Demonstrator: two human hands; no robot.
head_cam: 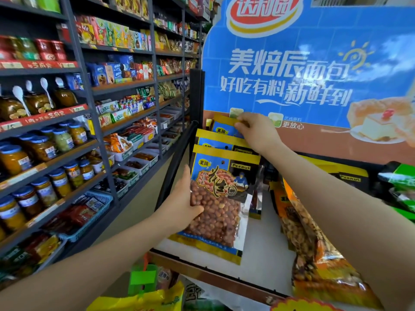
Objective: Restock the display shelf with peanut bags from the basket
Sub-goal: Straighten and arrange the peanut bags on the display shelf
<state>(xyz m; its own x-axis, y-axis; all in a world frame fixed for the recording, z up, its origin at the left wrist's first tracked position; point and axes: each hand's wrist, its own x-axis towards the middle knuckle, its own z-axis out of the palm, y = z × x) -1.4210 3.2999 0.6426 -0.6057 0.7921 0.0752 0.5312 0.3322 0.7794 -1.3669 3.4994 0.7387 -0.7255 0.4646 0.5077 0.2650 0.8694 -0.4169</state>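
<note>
Front peanut bag (219,196): upright at frame centre, held by the left hand (182,202) at its 9 o'clock edge; thumb across the clear window over the nuts, the other fingers hidden behind, so the grip is closed on the bag. Its bottom seam hangs just above the display shelf (258,239) floor. Second bag (221,142): directly behind at 12 o'clock, only the yellow-and-blue header showing. Rear bag (224,126): further back against the blue backboard (314,63); right hand (253,129) pinches its top right corner, fingers narrow and closed on the header. Open room: bare white shelf floor at 3 to 5 o'clock of the front bag, bounded by a brown front lip (202,265). Obstructions: orange nut bags (314,243) leaning at 4 o'clock, under the right forearm; a dark peanut pack (350,176) at 3 o'clock; green packs (402,178) at far right. Black shelf post (195,97) stands at 11 o'clock. Wall racks (89,108) of jars and snacks fill 9 o'clock, well apart. Yellow bag (146,301) and green handle (142,277) at 6 o'clock, below the lip.
</note>
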